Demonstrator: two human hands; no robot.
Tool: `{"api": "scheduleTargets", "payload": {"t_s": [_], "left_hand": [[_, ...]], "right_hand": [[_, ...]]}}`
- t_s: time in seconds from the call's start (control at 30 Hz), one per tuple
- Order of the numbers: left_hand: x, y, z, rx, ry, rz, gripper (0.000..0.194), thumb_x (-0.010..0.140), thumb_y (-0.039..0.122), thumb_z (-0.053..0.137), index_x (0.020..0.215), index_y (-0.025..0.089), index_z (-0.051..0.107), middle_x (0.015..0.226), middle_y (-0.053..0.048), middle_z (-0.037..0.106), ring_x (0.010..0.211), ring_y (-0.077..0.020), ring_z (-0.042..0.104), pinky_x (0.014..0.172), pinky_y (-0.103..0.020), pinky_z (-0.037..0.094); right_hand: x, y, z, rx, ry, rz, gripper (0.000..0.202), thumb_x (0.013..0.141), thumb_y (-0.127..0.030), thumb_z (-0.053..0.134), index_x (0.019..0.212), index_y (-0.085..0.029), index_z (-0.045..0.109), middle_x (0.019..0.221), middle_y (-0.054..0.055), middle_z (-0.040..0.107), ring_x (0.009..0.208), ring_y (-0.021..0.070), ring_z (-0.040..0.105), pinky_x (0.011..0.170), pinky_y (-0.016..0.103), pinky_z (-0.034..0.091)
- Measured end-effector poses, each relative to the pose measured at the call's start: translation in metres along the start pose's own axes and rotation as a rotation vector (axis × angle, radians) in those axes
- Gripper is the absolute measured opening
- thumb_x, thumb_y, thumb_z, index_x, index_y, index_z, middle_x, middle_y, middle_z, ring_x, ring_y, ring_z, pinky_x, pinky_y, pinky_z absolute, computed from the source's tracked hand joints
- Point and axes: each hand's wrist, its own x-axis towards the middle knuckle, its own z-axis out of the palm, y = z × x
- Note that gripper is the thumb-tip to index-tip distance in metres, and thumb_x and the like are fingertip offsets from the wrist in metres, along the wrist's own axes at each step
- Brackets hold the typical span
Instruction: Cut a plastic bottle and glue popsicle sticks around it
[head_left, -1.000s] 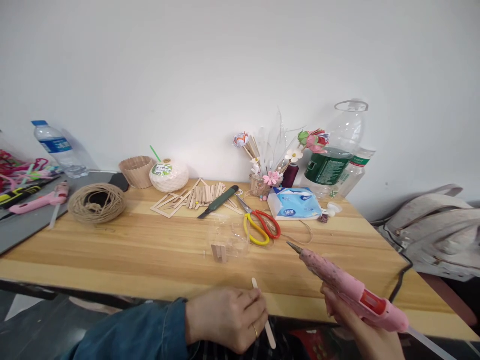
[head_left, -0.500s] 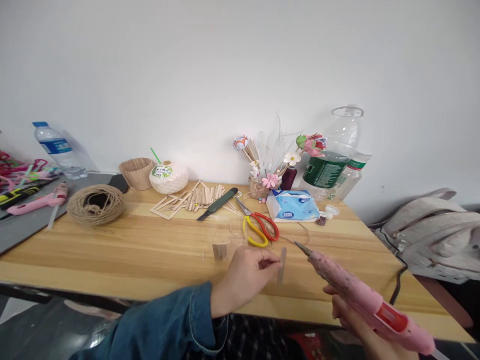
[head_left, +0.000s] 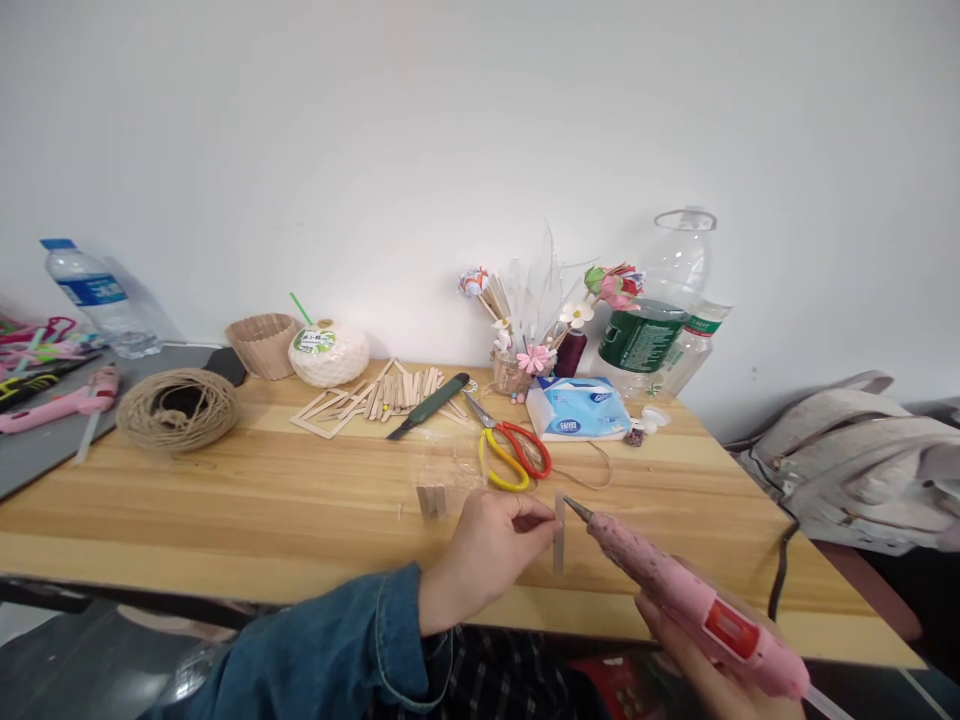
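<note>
My left hand pinches a short flat wooden craft stick, held upright above the front of the table. In my right hand is a pink hot glue gun, its metal nozzle pointing left. The nozzle tip is at the upper end of the stick; whether it touches cannot be told. Just left of my left hand, a few short stick pieces stand side by side on the wood. Behind the hands lie scissors with one yellow and one red handle.
A craft knife lies beside piled craft sticks. Farther back are a tissue pack, a flower arrangement, a large bottle and a coconut. Twine sits left. A black cord crosses the right edge.
My right hand has brought the glue gun left, so its nozzle now reaches the stick's top. My left hand keeps its pinch. The whole view has shifted slightly.
</note>
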Motion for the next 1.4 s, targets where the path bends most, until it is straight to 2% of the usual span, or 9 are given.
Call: {"api": "scheduleTargets", "payload": {"t_s": [0.1, 0.3, 0.47, 0.7, 0.93, 1.07, 1.2, 1.4], "left_hand": [[0.000, 0.000, 0.000, 0.039, 0.001, 0.017, 0.019, 0.075, 0.024, 0.060, 0.082, 0.014, 0.074, 0.079, -0.006, 0.075, 0.070, -0.0182, 0.067, 0.066, -0.026, 0.052], [0.000, 0.004, -0.001, 0.072, 0.007, 0.012, 0.018, 0.074, 0.022, 0.061, 0.082, 0.014, 0.075, 0.078, -0.006, 0.075, 0.068, -0.0176, 0.067, 0.064, -0.025, 0.051], [0.000, 0.004, -0.002, 0.074, 0.000, 0.021, 0.018, 0.075, 0.022, 0.061, 0.082, 0.013, 0.075, 0.078, -0.006, 0.075, 0.068, -0.0186, 0.067, 0.065, -0.026, 0.052], [-0.001, 0.006, -0.003, 0.047, 0.013, 0.027, 0.016, 0.074, 0.021, 0.061, 0.081, 0.015, 0.075, 0.080, -0.006, 0.075, 0.070, -0.0182, 0.068, 0.066, -0.025, 0.052], [-0.001, 0.003, -0.003, 0.005, -0.013, 0.035, 0.019, 0.076, 0.022, 0.058, 0.081, 0.014, 0.074, 0.079, -0.005, 0.075, 0.072, -0.0182, 0.067, 0.068, -0.025, 0.052], [0.000, 0.002, -0.004, -0.022, -0.024, 0.047, 0.021, 0.077, 0.021, 0.055, 0.082, 0.014, 0.074, 0.079, -0.005, 0.074, 0.074, -0.0184, 0.067, 0.071, -0.026, 0.053], [0.001, 0.004, -0.005, -0.035, -0.029, 0.049, 0.022, 0.077, 0.020, 0.055, 0.083, 0.016, 0.075, 0.078, -0.003, 0.075, 0.073, -0.0181, 0.067, 0.070, -0.027, 0.053], [0.002, 0.004, -0.005, -0.081, -0.019, 0.037, 0.021, 0.077, 0.022, 0.056, 0.084, 0.017, 0.075, 0.076, -0.002, 0.074, 0.069, -0.0169, 0.066, 0.066, -0.028, 0.053]], "right_hand": [[0.002, 0.006, 0.000, 0.007, 0.030, 0.037, 0.033, 0.080, -0.033, 0.053, 0.109, -0.026, 0.068, 0.108, 0.005, 0.069, 0.099, 0.0266, 0.064, 0.077, 0.034, 0.057], [0.008, 0.023, -0.011, -0.059, 0.058, 0.016, 0.026, 0.074, -0.035, 0.060, 0.095, -0.028, 0.074, 0.093, 0.003, 0.072, 0.094, 0.0305, 0.065, 0.071, 0.034, 0.058], [0.001, 0.023, -0.005, -0.089, 0.104, 0.008, 0.022, 0.073, -0.034, 0.061, 0.089, -0.026, 0.074, 0.088, 0.004, 0.072, 0.088, 0.0291, 0.067, 0.067, 0.034, 0.058], [-0.002, 0.013, 0.002, -0.082, 0.097, 0.008, 0.029, 0.075, -0.033, 0.062, 0.101, -0.025, 0.071, 0.098, 0.004, 0.071, 0.089, 0.0278, 0.067, 0.070, 0.032, 0.058], [-0.008, 0.018, 0.003, -0.109, 0.108, 0.010, 0.026, 0.075, -0.032, 0.062, 0.100, -0.029, 0.071, 0.086, 0.001, 0.072, 0.087, 0.0275, 0.067, 0.067, 0.032, 0.058], [-0.006, 0.028, -0.005, -0.110, 0.062, 0.063, 0.026, 0.078, -0.038, 0.057, 0.096, -0.028, 0.072, 0.090, 0.002, 0.072, 0.086, 0.0285, 0.067, 0.061, 0.032, 0.059], [-0.005, 0.035, -0.011, -0.113, 0.019, 0.129, 0.027, 0.079, -0.042, 0.055, 0.093, -0.028, 0.073, 0.095, 0.002, 0.072, 0.087, 0.0290, 0.067, 0.061, 0.033, 0.059], [-0.010, 0.025, -0.005, -0.127, 0.059, 0.064, 0.020, 0.073, -0.035, 0.064, 0.091, -0.031, 0.072, 0.088, -0.002, 0.073, 0.082, 0.0248, 0.068, 0.063, 0.028, 0.059]]}}
